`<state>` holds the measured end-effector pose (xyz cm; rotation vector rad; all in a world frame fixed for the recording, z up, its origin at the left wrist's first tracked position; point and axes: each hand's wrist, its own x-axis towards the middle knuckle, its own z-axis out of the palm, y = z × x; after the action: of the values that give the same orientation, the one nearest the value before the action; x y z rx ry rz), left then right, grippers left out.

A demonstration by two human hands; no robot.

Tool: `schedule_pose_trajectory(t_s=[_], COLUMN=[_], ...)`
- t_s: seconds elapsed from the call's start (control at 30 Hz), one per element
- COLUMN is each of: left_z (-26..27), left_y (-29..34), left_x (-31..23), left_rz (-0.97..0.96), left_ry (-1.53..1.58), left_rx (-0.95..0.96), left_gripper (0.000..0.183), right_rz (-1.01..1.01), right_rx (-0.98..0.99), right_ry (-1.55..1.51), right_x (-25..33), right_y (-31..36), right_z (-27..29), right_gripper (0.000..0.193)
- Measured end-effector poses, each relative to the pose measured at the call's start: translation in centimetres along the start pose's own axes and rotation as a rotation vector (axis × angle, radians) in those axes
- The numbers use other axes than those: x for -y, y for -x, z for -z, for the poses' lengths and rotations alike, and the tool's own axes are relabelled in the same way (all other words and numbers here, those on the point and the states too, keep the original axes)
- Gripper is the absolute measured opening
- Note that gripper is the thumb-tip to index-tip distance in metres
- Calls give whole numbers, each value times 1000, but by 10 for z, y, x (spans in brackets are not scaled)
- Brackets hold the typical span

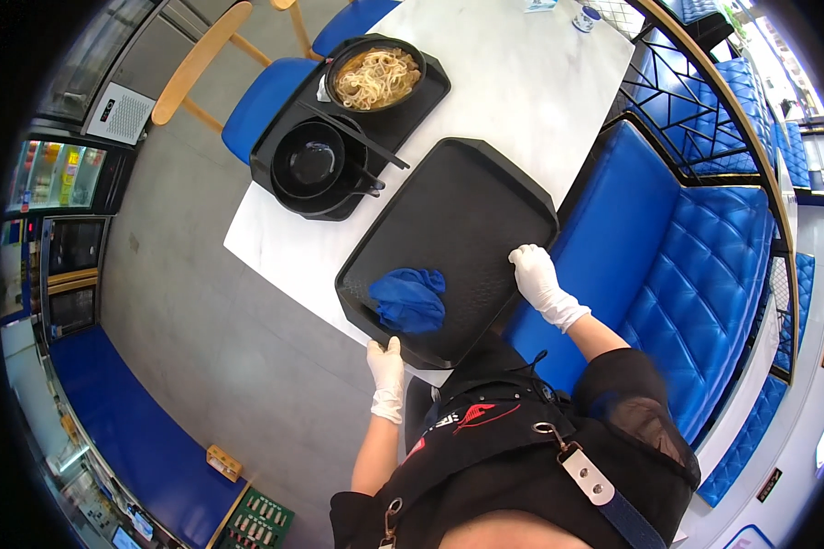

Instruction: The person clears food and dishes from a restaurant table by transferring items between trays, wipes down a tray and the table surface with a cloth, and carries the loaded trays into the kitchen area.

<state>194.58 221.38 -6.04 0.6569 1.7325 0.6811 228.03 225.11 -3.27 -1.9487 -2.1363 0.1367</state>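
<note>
A large black tray point(458, 238) with cut corners lies across the near end of the white table; I cannot tell whether it rests flat there or is lifted a little. On it sits a crumpled blue cloth point(410, 300), close to the near left corner. My right hand point(542, 285), in a white glove, is curled over the tray's right rim. At the near left rim, my left hand point(386, 373), gloved as well, grips the edge with its thumb uppermost. Its other fingers are partly hidden.
Beyond it, a second black tray point(418, 117) carries a bowl of noodles point(375, 79), stacked black bowls point(309, 163) and chopsticks point(352, 134). A blue bench point(604, 215) borders the white table point(513, 101) on the right. Wooden-backed blue chairs point(264, 105) stand at the left.
</note>
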Motion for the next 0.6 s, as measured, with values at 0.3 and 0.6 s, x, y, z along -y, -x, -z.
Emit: schedule_pose_trajectory(t_s=[0.3, 0.6], left_z=[-1, -6], left_y=[1, -6], left_x=[10, 7], left_rz=[-49, -56], left_ry=[-42, -1], left_rx=[-6, 1], left_gripper=[17, 18], right_rz=[-716, -22], right_rx=[-45, 61], right_ry=[-848, 99], right_x=[-21, 5], right_y=[-22, -11], right_z=[26, -1], right_gripper=[12, 7])
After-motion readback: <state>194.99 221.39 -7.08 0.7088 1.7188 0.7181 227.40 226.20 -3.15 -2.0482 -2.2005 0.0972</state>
